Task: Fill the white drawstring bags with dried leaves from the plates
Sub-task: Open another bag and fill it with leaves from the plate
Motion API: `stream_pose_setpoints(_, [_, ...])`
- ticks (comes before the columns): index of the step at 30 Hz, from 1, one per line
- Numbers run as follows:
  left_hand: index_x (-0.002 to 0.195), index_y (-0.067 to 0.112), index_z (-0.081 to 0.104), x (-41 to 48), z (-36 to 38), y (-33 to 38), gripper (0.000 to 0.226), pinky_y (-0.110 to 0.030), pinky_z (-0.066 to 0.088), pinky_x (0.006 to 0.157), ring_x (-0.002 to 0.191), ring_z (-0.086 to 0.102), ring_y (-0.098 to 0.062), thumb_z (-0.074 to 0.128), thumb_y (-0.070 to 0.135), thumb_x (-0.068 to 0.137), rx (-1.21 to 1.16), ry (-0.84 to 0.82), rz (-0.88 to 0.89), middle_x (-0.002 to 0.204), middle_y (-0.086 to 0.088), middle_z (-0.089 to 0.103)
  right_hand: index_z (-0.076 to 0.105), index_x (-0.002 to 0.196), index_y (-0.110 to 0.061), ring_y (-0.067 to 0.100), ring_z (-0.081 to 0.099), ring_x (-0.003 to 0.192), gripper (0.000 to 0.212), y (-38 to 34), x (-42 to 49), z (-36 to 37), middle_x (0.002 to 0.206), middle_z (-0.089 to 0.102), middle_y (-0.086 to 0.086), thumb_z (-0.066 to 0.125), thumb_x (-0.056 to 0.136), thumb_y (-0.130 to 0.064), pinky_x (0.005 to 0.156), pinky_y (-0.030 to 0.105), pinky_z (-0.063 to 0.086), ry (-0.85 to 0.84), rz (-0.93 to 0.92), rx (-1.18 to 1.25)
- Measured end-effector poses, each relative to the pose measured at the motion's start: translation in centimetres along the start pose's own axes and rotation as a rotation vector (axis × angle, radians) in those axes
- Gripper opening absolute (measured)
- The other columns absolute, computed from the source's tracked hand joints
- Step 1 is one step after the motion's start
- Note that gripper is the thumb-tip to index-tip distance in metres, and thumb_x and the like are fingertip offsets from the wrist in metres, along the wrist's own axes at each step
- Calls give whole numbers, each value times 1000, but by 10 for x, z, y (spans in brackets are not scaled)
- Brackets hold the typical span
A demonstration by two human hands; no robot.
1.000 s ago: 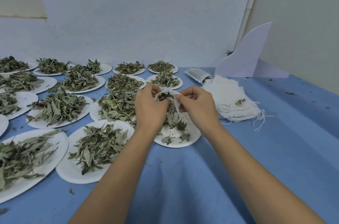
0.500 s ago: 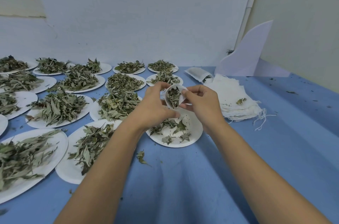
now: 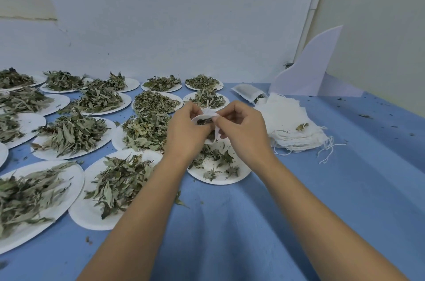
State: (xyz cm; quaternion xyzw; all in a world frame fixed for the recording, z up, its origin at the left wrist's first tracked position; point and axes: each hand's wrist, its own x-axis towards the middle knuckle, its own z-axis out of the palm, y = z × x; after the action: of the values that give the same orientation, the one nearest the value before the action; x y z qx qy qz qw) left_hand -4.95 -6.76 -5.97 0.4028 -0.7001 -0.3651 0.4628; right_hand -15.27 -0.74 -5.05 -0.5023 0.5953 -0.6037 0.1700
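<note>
— What was nearest the camera?
— Two bare forearms reached forward over the surface [image 3: 230, 230], which was draped in smooth blue cloth. Round white plates [image 3: 92, 214] heaped with curled, grey-green dried leaves [image 3: 119, 179] lay to the left.
— And the bag?
— The small white drawstring bag [image 3: 205, 119] was held up between both hands, above a nearly emptied plate [image 3: 220, 180]. The left hand [image 3: 186, 135] gripped its left side with fingers curled round it. The right hand [image 3: 243, 131] pinched the rim between thumb and forefinger. The mouth gaped, and dark leaves showed inside.
— The wrists?
— Both were bent slightly inward, with the backs of the hands toward the camera.
— Further back?
— Just right of the hands sat a soft stack of empty gauzy bags [image 3: 289, 119], loose strings trailing and one leaf on top. Behind it lay a filled bag [image 3: 247, 92], then a curved white board [image 3: 308, 69] by the wall.
</note>
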Motion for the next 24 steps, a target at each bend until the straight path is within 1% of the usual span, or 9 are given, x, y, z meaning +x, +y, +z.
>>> stream_pose_setpoints(2, [72,12,44,-2,2,0,26,-10,29,35,36,44,4,65,-1,79,0,58,-5,58,4,49,62,67,-21,12,56,59,18,-2,-3,3,68,65,9,66,76,-6,61,34,52,-28,-29,26])
stream_pose_setpoints(6, [74,15,46,-2,1,2,29,-9,34,36,40,50,6,75,7,77,-80,88,-34,66,4,51,63,75,-21,5,53,57,11,4,-1,5,63,58,-6,66,80,-12,61,29,53,57,32,-36])
stream_pose_setpoints(9, [85,21,54,2,-1,5,27,-25,56,62,67,64,-8,78,15,75,-203,23,-113,85,7,57,61,79,-25,6,57,64,9,9,2,1,69,60,-7,66,85,-20,67,30,54,114,67,-57])
stream_pose_setpoints(11, [90,23,57,4,-2,7,23,-37,58,74,79,66,-17,72,11,78,-249,-24,-161,90,6,59,58,80,-27,9,61,70,10,11,3,-1,74,62,-6,64,87,-22,68,27,53,132,66,-63])
stream_pose_setpoints(13, [89,23,57,4,-2,5,23,-29,58,67,73,64,-9,67,5,79,-222,-29,-152,89,5,58,58,80,-27,13,63,73,10,10,3,-1,75,63,-5,63,87,-21,68,26,51,132,71,-55])
stream_pose_setpoints(14, [86,23,55,3,-1,4,25,-19,54,58,64,61,-1,68,3,78,-189,-9,-123,86,6,57,59,79,-26,15,64,73,10,9,3,0,74,63,-5,64,86,-20,68,26,51,122,73,-48])
stream_pose_setpoints(16, [78,23,50,1,0,2,27,-9,40,45,56,55,2,71,7,79,-95,63,-62,79,8,54,60,77,-24,16,62,68,11,7,1,2,71,63,-3,65,84,-16,67,30,52,82,72,-17])
stream_pose_setpoints(20, [70,23,46,1,1,-2,31,-10,36,46,56,45,-5,72,11,81,63,175,-11,71,7,52,59,69,-19,12,52,56,18,4,-2,4,64,60,2,65,78,-5,58,28,45,9,32,65])
stream_pose_setpoints(24, [73,18,50,0,-1,0,26,-8,35,43,52,47,-7,75,13,78,51,200,-19,68,6,52,59,73,-23,3,48,52,16,7,-2,8,59,53,-9,66,79,-10,52,17,42,18,18,29])
